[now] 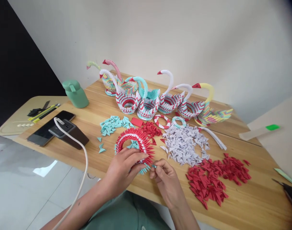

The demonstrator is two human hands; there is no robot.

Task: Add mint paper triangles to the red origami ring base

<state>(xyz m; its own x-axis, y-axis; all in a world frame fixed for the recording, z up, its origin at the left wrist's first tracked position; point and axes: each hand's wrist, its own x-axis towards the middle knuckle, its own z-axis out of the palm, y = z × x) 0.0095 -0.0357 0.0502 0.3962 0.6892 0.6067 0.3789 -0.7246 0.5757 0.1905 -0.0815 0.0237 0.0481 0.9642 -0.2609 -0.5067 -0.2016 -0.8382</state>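
Ring [133,140] under left hand [123,167]; right hand [163,177] pinches piece [154,166].

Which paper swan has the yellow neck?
The rightmost swan, with a red beak and pastel striped tail. The other swans' necks are white, teal, pink or green.

Found a row of paper swans [160,102] along the back of the table [256,204]. Saw the paper ring [133,139] before them, near the front edge, partly under the left hand [123,167]. Noted the right hand [166,179] just right of it, phones [50,129] far left, loose piece piles [184,143] to the right.
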